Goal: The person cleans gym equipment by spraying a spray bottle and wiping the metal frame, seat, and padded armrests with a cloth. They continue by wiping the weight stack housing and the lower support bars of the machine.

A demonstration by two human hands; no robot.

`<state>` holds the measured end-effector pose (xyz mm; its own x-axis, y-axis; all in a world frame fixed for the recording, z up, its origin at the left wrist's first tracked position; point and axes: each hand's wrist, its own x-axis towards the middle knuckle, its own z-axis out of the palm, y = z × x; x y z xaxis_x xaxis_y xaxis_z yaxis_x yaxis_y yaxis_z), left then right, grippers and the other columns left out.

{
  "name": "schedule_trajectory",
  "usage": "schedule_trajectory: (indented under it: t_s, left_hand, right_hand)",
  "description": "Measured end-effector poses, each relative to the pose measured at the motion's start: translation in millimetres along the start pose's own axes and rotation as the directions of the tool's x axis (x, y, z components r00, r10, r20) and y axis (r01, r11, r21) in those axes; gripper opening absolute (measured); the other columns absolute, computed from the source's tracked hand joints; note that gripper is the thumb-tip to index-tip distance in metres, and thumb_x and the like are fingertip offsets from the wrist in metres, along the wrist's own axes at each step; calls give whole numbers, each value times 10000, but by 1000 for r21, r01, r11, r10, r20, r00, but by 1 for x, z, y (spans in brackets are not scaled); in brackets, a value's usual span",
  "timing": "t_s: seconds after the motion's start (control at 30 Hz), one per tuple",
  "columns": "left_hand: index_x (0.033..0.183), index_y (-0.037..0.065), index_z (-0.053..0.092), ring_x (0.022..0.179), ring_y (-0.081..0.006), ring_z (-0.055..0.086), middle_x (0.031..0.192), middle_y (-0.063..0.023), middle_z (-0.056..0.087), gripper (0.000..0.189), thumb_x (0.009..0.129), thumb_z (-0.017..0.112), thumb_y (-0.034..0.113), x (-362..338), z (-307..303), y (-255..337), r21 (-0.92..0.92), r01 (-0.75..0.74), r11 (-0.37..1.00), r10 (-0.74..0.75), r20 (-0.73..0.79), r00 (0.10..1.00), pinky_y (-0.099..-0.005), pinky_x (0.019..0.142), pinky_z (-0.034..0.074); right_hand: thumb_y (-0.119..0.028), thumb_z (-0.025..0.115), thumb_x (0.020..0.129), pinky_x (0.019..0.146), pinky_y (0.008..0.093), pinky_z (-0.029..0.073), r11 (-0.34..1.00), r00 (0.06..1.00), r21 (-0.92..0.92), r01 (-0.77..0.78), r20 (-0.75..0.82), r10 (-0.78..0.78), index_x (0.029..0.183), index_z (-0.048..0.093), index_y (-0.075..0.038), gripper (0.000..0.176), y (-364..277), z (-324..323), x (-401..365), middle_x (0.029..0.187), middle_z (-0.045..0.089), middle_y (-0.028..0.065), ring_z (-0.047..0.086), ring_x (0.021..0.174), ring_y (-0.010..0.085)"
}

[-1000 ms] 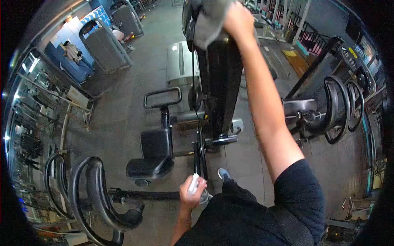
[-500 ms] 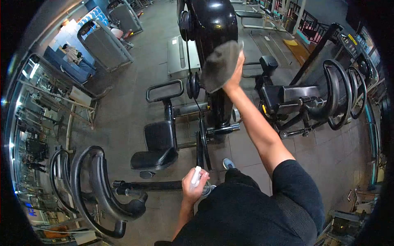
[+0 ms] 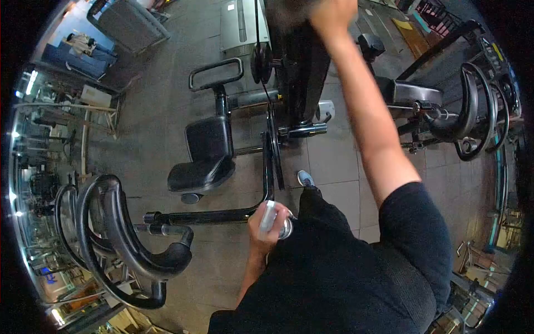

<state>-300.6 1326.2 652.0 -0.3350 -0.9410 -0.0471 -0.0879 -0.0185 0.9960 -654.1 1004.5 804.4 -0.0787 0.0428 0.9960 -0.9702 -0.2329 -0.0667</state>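
Observation:
My left hand [image 3: 258, 227] is wrapped around a spray bottle [image 3: 268, 215] with a white trigger head, low in front of my body. Far forward, my right hand [image 3: 334, 18] reaches up to the tall black column [image 3: 303, 72] of a weight machine. A dark grey cloth [image 3: 290, 12] is under that hand, smeared by motion and partly cut off by the top edge. The cloth appears to lie against the column's glossy casing.
A black machine seat [image 3: 207, 139] and a looped handle [image 3: 217, 74] stand left of the column. Curved padded arms [image 3: 125, 234] fill the lower left, and another machine [image 3: 464, 111] stands at the right. Someone sits on a blue bench [image 3: 83, 58] at the upper left.
My right hand and the cloth have moved up and farther forward toward the top of the view. The camera has tipped down. My left hand still grips the bottle.

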Motion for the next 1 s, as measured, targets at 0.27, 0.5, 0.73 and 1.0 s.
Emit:
schedule_trajectory:
  t_s: [0.27, 0.5, 0.73, 1.0]
  left_hand:
    - [973, 28, 680, 815, -182, 713, 924, -93, 736, 99, 985, 705, 123, -19, 0, -23, 262, 193, 946, -208, 29, 978, -338, 735, 554]
    - [1006, 33, 714, 767, -219, 720, 870, -121, 722, 235, 999, 718, 267, -31, 20, -35, 341, 194, 920, -221, 42, 974, -362, 666, 553]
    - [966, 34, 719, 858, -196, 718, 922, -89, 743, 128, 979, 736, 160, -48, 12, -25, 427, 261, 866, -305, 36, 952, -359, 766, 556]
    - [982, 22, 709, 781, -235, 749, 883, -123, 754, 192, 980, 722, 214, -63, -2, -41, 266, 252, 930, -245, -62, 968, -373, 706, 569]
  right_hand:
    - [-222, 740, 925, 1085, 459, 471, 837, 733, -38, -545, 464, 498, 1459, 465, -5, 638, 7, -36, -306, 1359, 607, 166, 608, 1224, 322]
    - [-301, 767, 885, 1124, 475, 426, 790, 512, -193, -582, 667, 541, 1412, 525, -29, 640, -38, -77, -443, 1333, 626, 138, 596, 1239, 317]
    - [-380, 794, 844, 1164, 492, 380, 835, 519, -216, -507, 696, 496, 1365, 584, -54, 649, -51, -93, -421, 1307, 645, 111, 585, 1253, 312]
    - [-387, 816, 806, 1164, 483, 370, 924, 728, -203, -324, 570, 380, 1526, 443, -62, 874, -6, -43, -114, 1468, 514, 213, 494, 1342, 406]
